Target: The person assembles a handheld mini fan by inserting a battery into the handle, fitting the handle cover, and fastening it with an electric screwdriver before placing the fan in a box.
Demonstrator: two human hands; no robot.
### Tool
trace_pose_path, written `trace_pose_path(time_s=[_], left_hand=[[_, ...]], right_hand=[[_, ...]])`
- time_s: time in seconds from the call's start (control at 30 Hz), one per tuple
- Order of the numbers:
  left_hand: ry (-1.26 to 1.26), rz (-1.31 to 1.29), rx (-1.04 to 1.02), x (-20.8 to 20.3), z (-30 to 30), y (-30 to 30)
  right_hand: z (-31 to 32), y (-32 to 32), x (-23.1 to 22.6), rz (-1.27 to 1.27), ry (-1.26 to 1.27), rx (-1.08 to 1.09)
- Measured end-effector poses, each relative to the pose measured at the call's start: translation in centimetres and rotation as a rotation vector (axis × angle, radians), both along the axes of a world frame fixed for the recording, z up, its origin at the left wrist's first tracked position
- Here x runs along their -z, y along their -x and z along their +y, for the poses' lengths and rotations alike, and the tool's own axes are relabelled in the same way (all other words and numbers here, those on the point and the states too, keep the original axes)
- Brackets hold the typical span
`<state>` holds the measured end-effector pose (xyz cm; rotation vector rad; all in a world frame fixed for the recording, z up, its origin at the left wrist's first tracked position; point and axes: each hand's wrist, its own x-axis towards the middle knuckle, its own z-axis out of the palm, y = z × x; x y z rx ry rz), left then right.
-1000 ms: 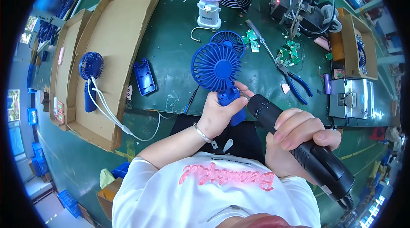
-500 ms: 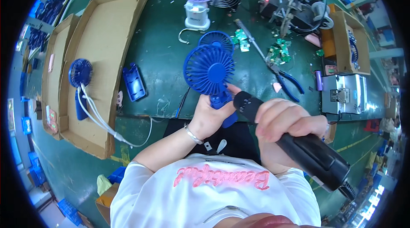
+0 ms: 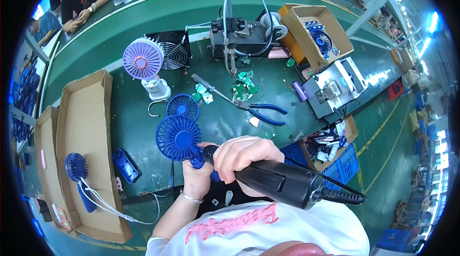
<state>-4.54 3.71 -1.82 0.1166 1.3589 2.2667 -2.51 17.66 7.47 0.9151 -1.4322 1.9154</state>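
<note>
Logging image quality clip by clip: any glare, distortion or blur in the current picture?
Head view: ceiling lights at the right burn out to white; head view: pale glare shows on the right part of the green bench; head view: bench edges bow, corners go black; head view: the black power tool and held blue fan look reasonably clear.

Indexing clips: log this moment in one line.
left hand: holds blue fan | right hand: grips black corded driver | driver-fan contact: unclear

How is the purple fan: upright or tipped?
Upright: the purple head sits above the white base, which stands on the green table.
</note>
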Motion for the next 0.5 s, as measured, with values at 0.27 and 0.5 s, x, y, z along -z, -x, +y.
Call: trace_pose_path(time_s=[0.27,0.5], left_hand=[[-0.031,-0.003,-0.004,1.1,-0.5,0.3],[-0.028,0.044,0.017,0.6,-0.4,0.3]], right_hand=[[-0.6,0.0,0.6,0.059,0.008,0.068],[-0.4,-0.4,0.8,0.085,0.009,0.079]])
